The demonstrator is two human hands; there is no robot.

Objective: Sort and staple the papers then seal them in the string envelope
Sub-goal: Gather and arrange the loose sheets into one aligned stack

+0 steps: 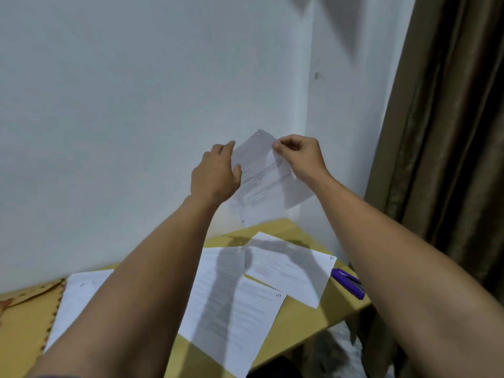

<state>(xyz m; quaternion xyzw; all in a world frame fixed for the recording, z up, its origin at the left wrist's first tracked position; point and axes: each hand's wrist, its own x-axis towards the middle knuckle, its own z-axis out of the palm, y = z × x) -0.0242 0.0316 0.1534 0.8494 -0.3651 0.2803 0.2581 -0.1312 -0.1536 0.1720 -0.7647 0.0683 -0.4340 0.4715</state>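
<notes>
Print on the sheet [268,173] you're holding up is too blurry to read, and your left hand [215,173] covers its left edge, so how the fingers sit behind it can't be told. Your forearms hide much of the papers on the table [313,317]. At far left only a corner of the brown envelope [24,309] shows, cut by the frame edge — its string closure isn't visible.

Both arms reach fwd & up, sheet lifted well above the table against the wall [122,105]. Left hand grips the sheet's left side, thumb on the front. Right hand [298,156] pinches the top right edge w/ curled fingers.

On the yellow table: a page marked 5 [234,309] in the middle, a page marked 2 [294,271] overlapping its far corner, another sheet [79,301] to the left beside the envelope. A purple stapler [350,285] lies near the right edge, just beside page 2. Brown curtain [441,132] hangs at right — wall corner behind the table.
</notes>
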